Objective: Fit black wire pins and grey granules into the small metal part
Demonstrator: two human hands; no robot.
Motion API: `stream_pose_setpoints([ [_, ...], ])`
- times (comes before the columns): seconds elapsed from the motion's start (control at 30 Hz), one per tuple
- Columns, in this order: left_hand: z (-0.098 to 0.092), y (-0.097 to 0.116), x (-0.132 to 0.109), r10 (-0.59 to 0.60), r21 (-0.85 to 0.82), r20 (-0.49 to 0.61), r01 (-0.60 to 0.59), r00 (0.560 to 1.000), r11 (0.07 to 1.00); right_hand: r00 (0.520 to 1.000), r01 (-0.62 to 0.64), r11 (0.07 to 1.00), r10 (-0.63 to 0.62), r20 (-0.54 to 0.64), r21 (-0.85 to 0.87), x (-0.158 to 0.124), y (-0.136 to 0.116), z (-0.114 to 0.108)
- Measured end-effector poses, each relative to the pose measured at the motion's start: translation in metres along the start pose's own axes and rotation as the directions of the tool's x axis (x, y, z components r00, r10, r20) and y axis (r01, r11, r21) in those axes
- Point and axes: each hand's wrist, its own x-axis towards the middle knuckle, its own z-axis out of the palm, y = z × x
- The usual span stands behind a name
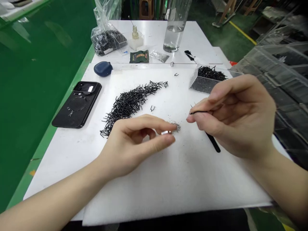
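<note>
My left hand [139, 141] is closed in a pinch, thumb and index finger on a small shiny silver piece [166, 132]. To its right, my right hand [235, 118] pinches a thin black bent piece [198, 112] between thumb and fingers. A black tool, apparently tweezers [213, 142], shows partly below the right hand; whether it is held or lies on the mat is hidden. Beyond the left hand spreads a pile of small black forked pieces [130, 102]. Tiny dark specks [177, 126] are scattered just past the left fingertips. One loose forked piece [152, 108] lies beside the pile.
A clear box of black pieces [209, 77] stands behind my right hand. A phone [77, 104] and a blue case [103, 68] lie left on the white mat [168, 192]. Farther back are a bagged black batch [106, 40], a small bottle [135, 33] and a tall water vessel [174, 35].
</note>
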Motion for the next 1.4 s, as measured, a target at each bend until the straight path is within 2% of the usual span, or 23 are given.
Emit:
stream_pose_setpoints([
  [0.1, 0.003, -0.001, -0.006, 0.190, 0.297, 0.141, -0.224, 0.972, 0.928, 1.000, -0.002, 1.000, 0.002, 0.004, 0.005, 0.000, 0.001, 0.000],
  [0.17, 0.005, -0.006, -0.010, 0.272, 0.412, 0.245, -0.354, 0.930, 0.839, 1.000, -0.009, 1.000, 0.009, 0.008, 0.005, -0.001, 0.001, -0.001],
  [0.23, 0.006, -0.011, -0.013, 0.323, 0.478, 0.293, -0.431, 0.900, 0.765, 1.000, -0.003, 1.000, 0.003, 0.025, 0.005, -0.001, 0.002, -0.001],
  [0.33, 0.008, -0.017, -0.014, 0.334, 0.552, 0.301, -0.449, 0.893, 0.703, 0.998, 0.031, 0.999, -0.032, 0.062, 0.018, -0.002, 0.004, -0.002],
  [0.43, 0.009, -0.013, -0.014, 0.338, 0.593, 0.294, -0.448, 0.894, 0.669, 0.995, 0.047, 0.998, -0.049, 0.089, 0.032, -0.001, 0.006, -0.004],
  [0.53, 0.009, -0.006, -0.015, 0.353, 0.638, 0.233, -0.416, 0.906, 0.648, 0.993, 0.055, 0.997, -0.059, 0.102, 0.050, -0.001, 0.007, -0.004],
  [0.7, 0.006, -0.001, -0.018, 0.439, 0.575, 0.093, -0.408, 0.894, 0.709, 0.994, 0.054, 0.998, -0.058, 0.093, 0.041, -0.001, 0.007, -0.003],
  [0.83, 0.004, -0.003, -0.018, 0.449, 0.429, 0.145, -0.465, 0.882, 0.774, 0.994, 0.057, 0.998, -0.059, 0.089, 0.024, -0.001, 0.008, -0.002],
  [1.0, 0.005, -0.006, -0.015, 0.411, 0.304, 0.167, -0.444, 0.896, 0.843, 0.994, 0.058, 0.998, -0.059, 0.093, 0.014, -0.002, 0.008, -0.001],
  [1.13, 0.005, -0.007, -0.014, 0.409, 0.300, 0.169, -0.442, 0.897, 0.845, 0.993, 0.037, 0.999, -0.040, 0.108, 0.030, -0.003, 0.006, 0.000],
  [1.4, -0.004, -0.005, -0.014, 0.326, 0.342, 0.193, -0.375, 0.925, 0.862, 0.989, 0.025, 0.994, -0.039, 0.141, 0.103, 0.000, 0.006, 0.001],
])
